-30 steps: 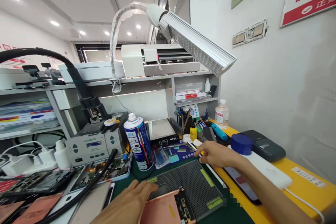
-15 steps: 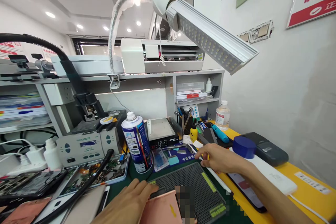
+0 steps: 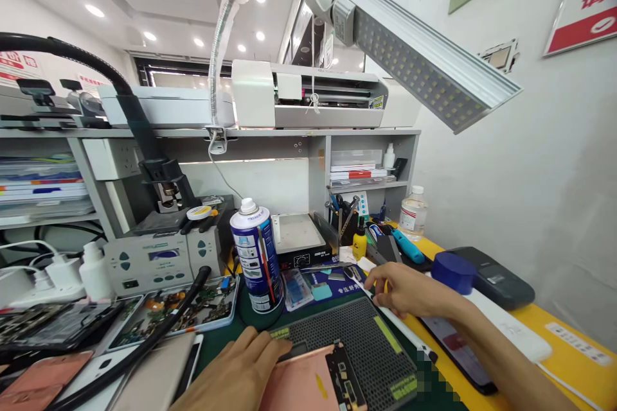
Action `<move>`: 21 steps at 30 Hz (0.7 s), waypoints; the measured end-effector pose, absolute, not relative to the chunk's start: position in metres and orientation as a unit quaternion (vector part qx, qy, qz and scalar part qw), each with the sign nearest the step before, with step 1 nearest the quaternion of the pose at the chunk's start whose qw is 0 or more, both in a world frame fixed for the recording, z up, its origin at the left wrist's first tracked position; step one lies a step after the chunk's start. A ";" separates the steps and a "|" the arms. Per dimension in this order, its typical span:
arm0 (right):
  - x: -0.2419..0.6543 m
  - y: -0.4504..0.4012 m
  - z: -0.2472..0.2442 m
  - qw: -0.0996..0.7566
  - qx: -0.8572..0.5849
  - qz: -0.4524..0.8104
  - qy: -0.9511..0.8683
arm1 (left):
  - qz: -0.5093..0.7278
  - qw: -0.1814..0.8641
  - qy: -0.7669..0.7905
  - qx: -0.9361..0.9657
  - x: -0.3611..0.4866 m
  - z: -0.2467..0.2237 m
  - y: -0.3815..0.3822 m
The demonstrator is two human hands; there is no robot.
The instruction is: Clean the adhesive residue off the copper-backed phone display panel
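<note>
Right, L to R: circuit boards [image 3: 214,302] sit on the left, then my L hand [image 3: 243,359], near side, fingers tog. & fairly flat at the pink shell's [image 3: 299,385] left edge; thumb's hidden, can't tell if it's pinching. Spray can [image 3: 255,263] stands upright just beyond. Shell's near centre, on the perforated pad [image 3: 332,324]. My R hand [image 3: 398,286], fingers curled, is at the white stick [image 3: 402,327] by the pad's right edge; can't tell if they're clamped.
</note>
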State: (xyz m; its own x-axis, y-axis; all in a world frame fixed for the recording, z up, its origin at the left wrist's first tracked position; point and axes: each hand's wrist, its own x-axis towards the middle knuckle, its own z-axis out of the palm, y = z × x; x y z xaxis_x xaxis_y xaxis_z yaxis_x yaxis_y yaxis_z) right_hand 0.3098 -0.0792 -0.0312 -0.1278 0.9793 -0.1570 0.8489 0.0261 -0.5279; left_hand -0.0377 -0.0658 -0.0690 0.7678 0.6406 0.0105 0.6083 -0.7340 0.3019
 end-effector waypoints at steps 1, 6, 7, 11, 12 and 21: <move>0.310 -0.079 -0.031 0.126 -0.650 0.257 -0.704 | 0.060 0.140 0.336 0.929 -0.038 -0.069 -0.066; 0.312 -0.079 -0.031 0.123 -0.659 0.237 -0.703 | 0.060 0.132 0.332 0.932 -0.038 -0.069 -0.066; 0.312 -0.078 -0.032 0.120 -0.661 0.233 -0.703 | 0.057 0.132 0.335 0.931 -0.038 -0.069 -0.065; 0.311 -0.077 -0.034 0.109 -0.666 0.225 -0.703 | 0.063 0.146 0.351 0.923 -0.040 -0.075 -0.064; 0.311 -0.077 -0.034 0.107 -0.667 0.223 -0.703 | 0.072 0.154 0.354 0.920 -0.042 -0.076 -0.064; 0.312 -0.079 -0.035 0.104 -0.680 0.237 -0.686 | 0.078 0.178 0.350 0.916 -0.044 -0.078 -0.063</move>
